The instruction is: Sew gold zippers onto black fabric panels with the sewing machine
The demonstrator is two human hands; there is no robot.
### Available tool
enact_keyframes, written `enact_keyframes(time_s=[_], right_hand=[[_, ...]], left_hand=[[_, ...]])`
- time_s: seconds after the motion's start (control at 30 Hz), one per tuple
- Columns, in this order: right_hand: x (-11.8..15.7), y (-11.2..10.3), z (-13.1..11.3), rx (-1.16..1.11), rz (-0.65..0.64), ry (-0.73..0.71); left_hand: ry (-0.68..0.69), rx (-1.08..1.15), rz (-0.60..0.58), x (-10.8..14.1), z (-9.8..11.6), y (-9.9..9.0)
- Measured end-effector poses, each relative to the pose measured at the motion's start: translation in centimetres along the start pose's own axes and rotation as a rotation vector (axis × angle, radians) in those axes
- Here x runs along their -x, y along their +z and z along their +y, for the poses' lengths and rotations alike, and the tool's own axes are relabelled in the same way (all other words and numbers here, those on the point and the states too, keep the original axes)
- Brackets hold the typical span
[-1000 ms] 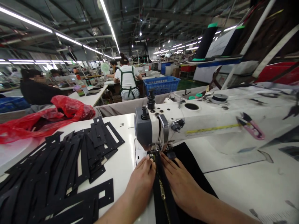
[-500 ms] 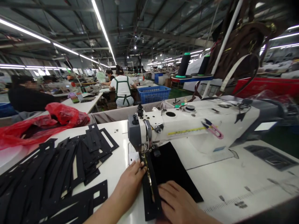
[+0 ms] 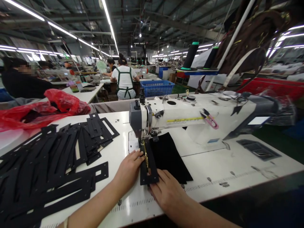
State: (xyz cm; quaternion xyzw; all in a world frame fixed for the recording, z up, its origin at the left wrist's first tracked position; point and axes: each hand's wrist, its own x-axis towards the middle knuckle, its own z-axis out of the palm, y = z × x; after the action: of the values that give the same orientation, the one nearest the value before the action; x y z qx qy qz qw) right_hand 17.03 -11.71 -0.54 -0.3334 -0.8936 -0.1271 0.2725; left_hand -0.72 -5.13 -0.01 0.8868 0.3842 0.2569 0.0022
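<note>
A black panel (image 3: 152, 164) with a long slot lies under the presser foot of a white sewing machine (image 3: 190, 114). Inside its slot shows a gold-toothed zipper (image 3: 145, 155). Black fabric (image 3: 168, 155) spreads out to the right beneath it. My left hand (image 3: 129, 164) holds the panel's left edge just in front of the needle area, fingers bent and close together. At the near right corner, my right hand (image 3: 168, 190) grips the panel with closed fingers; its thumb is mostly hidden.
Many slotted black panels (image 3: 66, 158) are heaped on the left of the table. Behind them lies a red plastic bag (image 3: 64, 103). Pink-handled thread snips (image 3: 209, 119) rest against the machine arm. Thread cones (image 3: 191, 57) stand behind, and co-workers sit beyond a blue basket (image 3: 156, 87).
The panel's near end is now closer to the needle. My right hand has shifted from the panel's right side toward its near corner. The camera view has tilted downward.
</note>
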Motion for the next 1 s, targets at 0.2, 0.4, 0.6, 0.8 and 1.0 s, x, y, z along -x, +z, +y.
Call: enact_keyframes(time_s=[0.2, 0.4, 0.6, 0.8, 1.0], right_hand=[[-0.2, 0.1, -0.1, 0.034, 0.067, -0.070], [0.1, 0.0, -0.2, 0.023, 0.085, -0.127], [0.3, 1.8, 0.0, 0.029, 0.294, -0.051], [-0.5, 2.3, 0.6, 0.050, 0.382, -0.021], [-1.2, 2.9, 1.7, 0.000, 0.343, 0.000]], left_hand=[[0.000, -0.036, 0.004, 0.0, 0.4, -0.1], [0.060, -0.082, 0.001, 0.0, 0.9, 0.1], [0.103, -0.103, -0.003, -0.3, 0.7, 0.1], [0.083, -0.095, 0.028, -0.6, 0.3, 0.5], [0.107, -0.080, 0.083, -1.4, -1.0, 1.1]])
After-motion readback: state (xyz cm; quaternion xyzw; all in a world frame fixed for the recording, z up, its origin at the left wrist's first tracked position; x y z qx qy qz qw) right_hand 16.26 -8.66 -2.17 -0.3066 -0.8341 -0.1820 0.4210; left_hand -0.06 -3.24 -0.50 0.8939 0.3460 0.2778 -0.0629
